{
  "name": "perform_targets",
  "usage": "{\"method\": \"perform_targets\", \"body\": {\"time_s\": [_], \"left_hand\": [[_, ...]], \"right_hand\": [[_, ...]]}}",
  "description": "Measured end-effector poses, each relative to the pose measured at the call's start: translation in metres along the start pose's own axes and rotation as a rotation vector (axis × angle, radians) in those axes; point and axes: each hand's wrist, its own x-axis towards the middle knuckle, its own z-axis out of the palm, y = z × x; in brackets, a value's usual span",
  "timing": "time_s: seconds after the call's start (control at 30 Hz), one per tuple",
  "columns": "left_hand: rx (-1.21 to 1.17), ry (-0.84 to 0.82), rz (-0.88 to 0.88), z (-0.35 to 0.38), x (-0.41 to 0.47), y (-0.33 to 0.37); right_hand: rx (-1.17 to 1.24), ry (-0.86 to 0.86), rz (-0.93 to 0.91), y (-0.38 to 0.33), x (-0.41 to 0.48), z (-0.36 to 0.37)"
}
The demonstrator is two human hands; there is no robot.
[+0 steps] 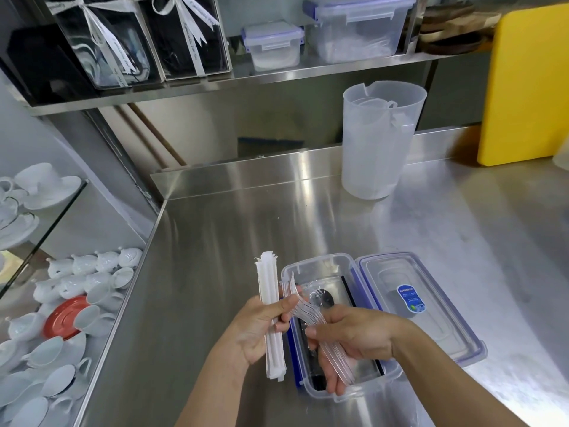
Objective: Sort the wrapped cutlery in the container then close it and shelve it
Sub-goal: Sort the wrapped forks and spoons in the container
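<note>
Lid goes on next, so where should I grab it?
Take the lid by its long right edge, coming from the right. It lies flat beside the container, whose wall crowds its left edge; the right hand is nearer but holds clear forks.

Brushed, reflective stainless-steel counter [215,241]; clear glossy plastic container [320,269] and lid [431,318]; transparent plastic forks [308,315]; matt white paper-wrapped cutlery [271,303]; frosted plastic jug [378,143].
</note>
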Motion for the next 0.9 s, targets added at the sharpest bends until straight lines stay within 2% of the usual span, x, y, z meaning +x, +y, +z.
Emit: {"method": "perform_targets", "body": {"time_s": [0.23, 0.37, 0.47, 0.6, 0.9], "left_hand": [[0.019, 0.044, 0.039, 0.000, 0.002, -0.002], [-0.043, 0.127, 0.095, -0.001, 0.003, 0.000], [-0.156, 0.160, 0.121, -0.005, 0.004, 0.000], [-0.140, 0.145, 0.146, -0.004, 0.003, 0.002], [-0.104, 0.142, 0.022, -0.007, 0.005, 0.001]], "right_hand": [[0.023, 0.065, -0.032, 0.006, 0.002, 0.001], [0.044, 0.189, -0.108, 0.012, 0.007, 0.001], [-0.002, 0.261, -0.176, 0.014, 0.009, 0.003], [-0.098, 0.325, -0.188, 0.013, 0.010, 0.009], [-0.330, 0.403, -0.177, 0.006, 0.008, 0.018]]}}
